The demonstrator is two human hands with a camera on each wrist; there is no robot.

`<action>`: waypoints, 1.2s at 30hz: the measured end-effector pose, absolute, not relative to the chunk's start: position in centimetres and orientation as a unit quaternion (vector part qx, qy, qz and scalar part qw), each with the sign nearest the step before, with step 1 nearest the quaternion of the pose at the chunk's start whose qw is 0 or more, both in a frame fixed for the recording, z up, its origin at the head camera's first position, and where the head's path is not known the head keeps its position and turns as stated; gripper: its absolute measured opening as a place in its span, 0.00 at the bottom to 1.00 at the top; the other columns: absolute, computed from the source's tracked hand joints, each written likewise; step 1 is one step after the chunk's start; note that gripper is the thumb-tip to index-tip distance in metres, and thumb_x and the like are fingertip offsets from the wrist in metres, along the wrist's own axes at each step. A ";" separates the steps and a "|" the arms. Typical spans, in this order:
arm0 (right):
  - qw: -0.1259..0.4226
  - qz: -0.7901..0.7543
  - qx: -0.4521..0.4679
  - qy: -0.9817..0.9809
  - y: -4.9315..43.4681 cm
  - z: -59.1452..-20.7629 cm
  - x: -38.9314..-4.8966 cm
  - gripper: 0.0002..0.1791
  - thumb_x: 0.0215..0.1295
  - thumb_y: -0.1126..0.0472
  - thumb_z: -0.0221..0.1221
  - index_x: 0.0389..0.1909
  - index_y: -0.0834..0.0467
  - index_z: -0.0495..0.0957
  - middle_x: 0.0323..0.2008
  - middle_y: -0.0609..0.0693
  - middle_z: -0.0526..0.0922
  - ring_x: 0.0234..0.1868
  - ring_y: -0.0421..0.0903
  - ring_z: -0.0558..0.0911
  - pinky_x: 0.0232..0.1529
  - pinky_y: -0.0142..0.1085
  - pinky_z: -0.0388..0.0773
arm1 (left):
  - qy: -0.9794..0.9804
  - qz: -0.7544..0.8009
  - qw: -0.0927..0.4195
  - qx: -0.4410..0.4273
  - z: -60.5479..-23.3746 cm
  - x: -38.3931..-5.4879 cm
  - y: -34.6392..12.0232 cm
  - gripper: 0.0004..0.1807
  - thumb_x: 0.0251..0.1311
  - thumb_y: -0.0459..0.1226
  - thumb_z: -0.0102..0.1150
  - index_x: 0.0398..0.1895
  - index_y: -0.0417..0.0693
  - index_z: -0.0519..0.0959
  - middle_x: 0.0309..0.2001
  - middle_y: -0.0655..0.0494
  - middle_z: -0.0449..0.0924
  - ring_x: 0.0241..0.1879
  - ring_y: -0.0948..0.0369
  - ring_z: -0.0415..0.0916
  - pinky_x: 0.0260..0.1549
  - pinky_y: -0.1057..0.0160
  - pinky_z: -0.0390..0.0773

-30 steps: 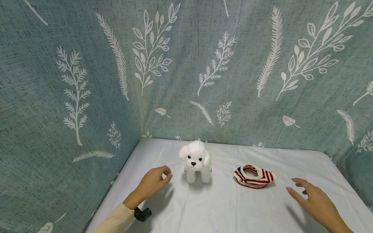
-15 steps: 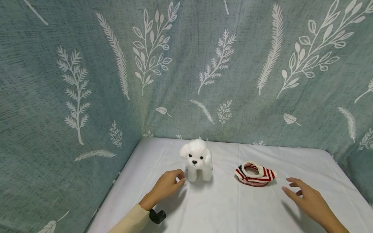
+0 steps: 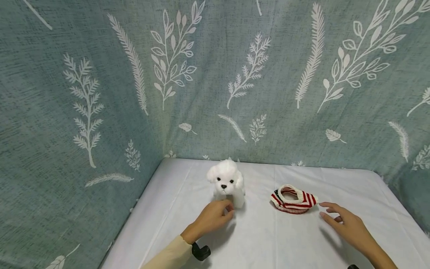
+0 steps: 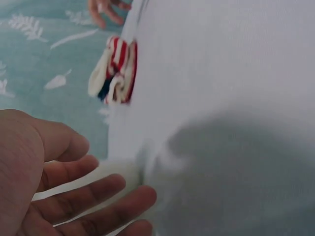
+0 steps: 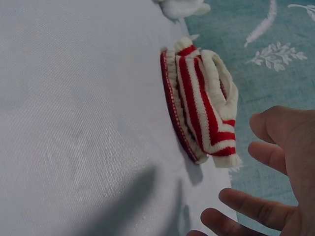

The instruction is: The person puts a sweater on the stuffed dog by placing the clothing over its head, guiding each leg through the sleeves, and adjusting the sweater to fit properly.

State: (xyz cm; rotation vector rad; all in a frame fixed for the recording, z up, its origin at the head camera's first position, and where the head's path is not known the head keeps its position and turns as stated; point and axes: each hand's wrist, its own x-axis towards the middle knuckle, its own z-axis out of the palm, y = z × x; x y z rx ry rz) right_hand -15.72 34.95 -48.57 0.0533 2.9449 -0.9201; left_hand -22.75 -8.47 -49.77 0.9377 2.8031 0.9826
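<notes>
A white plush dog [image 3: 226,176] stands on the table, facing the head camera. My left hand [image 3: 215,217] is in front of its legs in the head view, hiding part of them; the fingers are loosely bent with nothing between them. To the dog's right lies a small knitted sweater [image 3: 304,201] in red and white stripes with a dark blue patch and a cream neck opening. My right hand [image 3: 346,224] is just right of the sweater's sleeve end, fingers relaxed and holding nothing. In the right wrist view the fingers [image 5: 256,206] spread apart close to the sweater [image 5: 202,103].
A white cloth covers the table [image 3: 262,243]. Behind and to the sides hangs a blue-green curtain [image 3: 208,74] with white leaf prints. A black strap device [image 3: 201,252] is on the left wrist, below a cream sleeve [image 3: 169,256].
My left hand has moved right, from beside the dog to in front of its legs. The right hand has shifted left, closer to the sweater. Dog and sweater stay in place.
</notes>
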 end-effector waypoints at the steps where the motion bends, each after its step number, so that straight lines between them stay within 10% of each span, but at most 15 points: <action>1: 0.029 -0.298 0.016 0.954 34.9 -48.5 -15.9 0.36 0.75 0.37 0.55 0.71 0.59 0.71 0.58 0.68 0.79 0.43 0.53 0.83 0.36 0.50 0.80 | 0.899 0.312 0.018 0.306 -49.8 -22.7 -8.1 0.06 0.70 0.38 0.61 0.44 0.47 0.85 0.37 0.63 0.85 0.30 0.71 0.77 0.31 0.67 0.77; 23: 0.009 -0.321 -0.015 0.947 33.5 -49.4 -17.6 0.35 0.77 0.41 0.54 0.73 0.59 0.66 0.62 0.74 0.73 0.50 0.69 0.82 0.45 0.61 0.79 | 0.892 0.250 -0.014 0.377 -48.9 -23.8 0.2 0.08 0.71 0.41 0.58 0.44 0.51 0.84 0.36 0.64 0.85 0.38 0.65 0.82 0.35 0.73 0.74; 36: -0.010 -0.325 -0.032 0.945 32.5 -49.8 -19.2 0.34 0.76 0.44 0.57 0.73 0.59 0.65 0.62 0.74 0.72 0.41 0.55 0.83 0.36 0.50 0.79 | 0.913 0.231 -0.013 0.336 -49.2 -25.4 4.1 0.14 0.73 0.44 0.55 0.58 0.56 0.80 0.46 0.58 0.81 0.38 0.68 0.76 0.34 0.68 0.74</action>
